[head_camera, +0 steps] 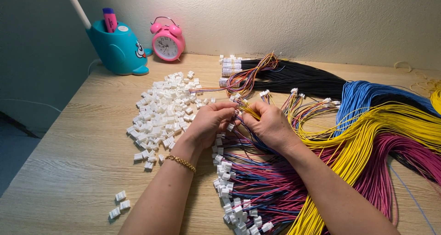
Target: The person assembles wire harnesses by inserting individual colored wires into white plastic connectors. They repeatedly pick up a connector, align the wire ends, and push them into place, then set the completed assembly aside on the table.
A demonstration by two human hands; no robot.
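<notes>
Both hands meet mid-desk: left hand pinches a small white connector, right hand pinches yellow wire ends, though the fingertips mostly hide the contact. Risk I see: wires landing in wrong slots, or a sleeve-less forearm dragging the finished harness pile into a tangle.

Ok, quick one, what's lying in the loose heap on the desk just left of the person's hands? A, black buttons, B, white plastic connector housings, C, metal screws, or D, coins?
B: the heap is made of small white plastic connector housings, spread over the wooden desk beside the left hand, with the pink alarm clock behind it.
</notes>
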